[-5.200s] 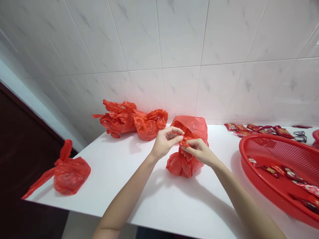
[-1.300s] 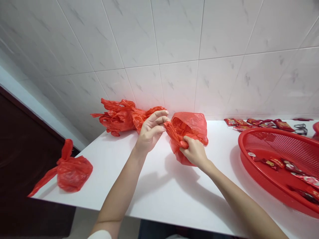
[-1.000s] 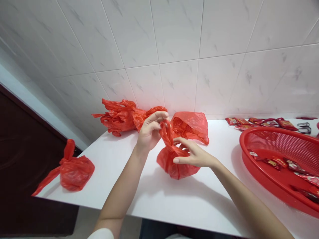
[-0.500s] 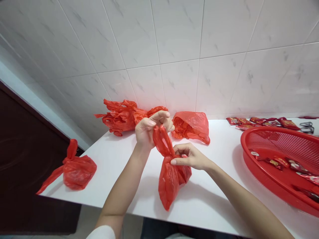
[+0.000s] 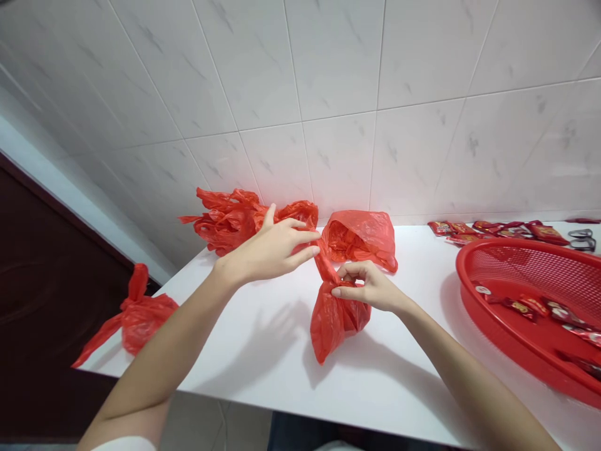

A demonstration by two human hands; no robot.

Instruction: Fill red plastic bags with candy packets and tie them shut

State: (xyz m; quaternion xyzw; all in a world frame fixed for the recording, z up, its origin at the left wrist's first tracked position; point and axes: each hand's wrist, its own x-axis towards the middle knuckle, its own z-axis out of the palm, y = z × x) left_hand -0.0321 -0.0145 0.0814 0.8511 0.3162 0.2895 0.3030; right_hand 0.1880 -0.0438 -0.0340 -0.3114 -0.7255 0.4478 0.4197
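A red plastic bag [image 5: 335, 319], gathered at its neck, hangs just over or rests on the white table in front of me; which one I cannot tell. My right hand [image 5: 364, 285] pinches the bag near its neck, thumb in front. My left hand [image 5: 277, 247] is open, fingers spread, palm down, its fingertips by the top of the bag's twisted handles; whether they touch is unclear. At the table's left corner lies another red bag [image 5: 145, 322], tied and filled, partly covered by my left forearm.
Crumpled red bags [image 5: 225, 222] and a flat red bag [image 5: 369, 235] lie against the tiled wall. A red mesh basket [image 5: 474, 294] with wrapped candies [image 5: 519, 307] stands on the white table [image 5: 263, 351] at right. Behind it are more red packets [image 5: 507, 230] and metal clips [image 5: 582, 239].
My left hand has uncurled and spread, letting go of the bag's handles, with the forearm swinging left. My right hand and the bag have shifted slightly right and away from me.
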